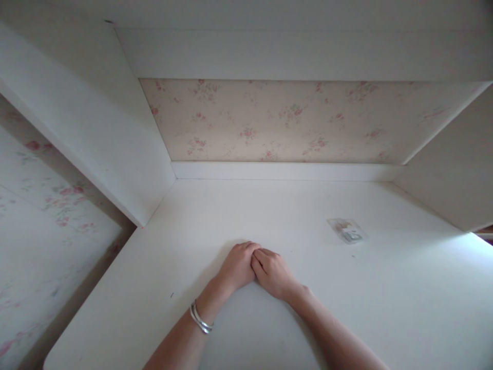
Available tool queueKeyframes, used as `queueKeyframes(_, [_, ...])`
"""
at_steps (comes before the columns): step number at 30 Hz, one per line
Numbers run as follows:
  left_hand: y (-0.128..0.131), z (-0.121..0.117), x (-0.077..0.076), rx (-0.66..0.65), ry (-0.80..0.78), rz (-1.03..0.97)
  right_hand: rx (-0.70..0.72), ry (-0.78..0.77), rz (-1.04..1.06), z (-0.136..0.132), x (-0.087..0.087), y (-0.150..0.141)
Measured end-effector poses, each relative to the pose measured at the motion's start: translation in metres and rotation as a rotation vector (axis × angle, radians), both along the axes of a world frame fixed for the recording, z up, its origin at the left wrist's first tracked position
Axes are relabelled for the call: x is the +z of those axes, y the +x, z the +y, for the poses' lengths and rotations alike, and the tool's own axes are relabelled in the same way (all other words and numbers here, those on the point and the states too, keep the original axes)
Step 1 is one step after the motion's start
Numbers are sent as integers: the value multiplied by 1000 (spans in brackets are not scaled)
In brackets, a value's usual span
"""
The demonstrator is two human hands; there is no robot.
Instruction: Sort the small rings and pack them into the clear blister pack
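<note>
Both hands rest side by side on a white desk top [192, 221], knuckles touching. My left hand [238, 266] is curled into a loose fist, with silver bangles [200, 318] on its wrist. My right hand [274, 273] is also curled, fingers tucked under. Nothing shows in either hand. The nearest object is a small clear plastic packet [347, 230] lying flat on the desk, to the right of and beyond my right hand, apart from it.
White side panels [96, 133] and an upper shelf [300, 51] box in the desk, with floral wallpaper [277, 121] at the back. The desk's left edge drops off by a floral wall [42, 221]. Bright light falls at the far right.
</note>
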State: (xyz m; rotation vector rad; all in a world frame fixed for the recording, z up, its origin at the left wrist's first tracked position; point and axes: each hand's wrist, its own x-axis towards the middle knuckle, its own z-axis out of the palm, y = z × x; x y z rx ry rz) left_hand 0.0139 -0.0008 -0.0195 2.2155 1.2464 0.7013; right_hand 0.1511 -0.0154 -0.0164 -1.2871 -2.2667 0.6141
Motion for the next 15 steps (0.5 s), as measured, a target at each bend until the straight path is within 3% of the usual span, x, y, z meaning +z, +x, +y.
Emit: queueKeyframes(15, [0, -1, 2, -3, 1, 12, 6, -2, -7, -1, 2, 1])
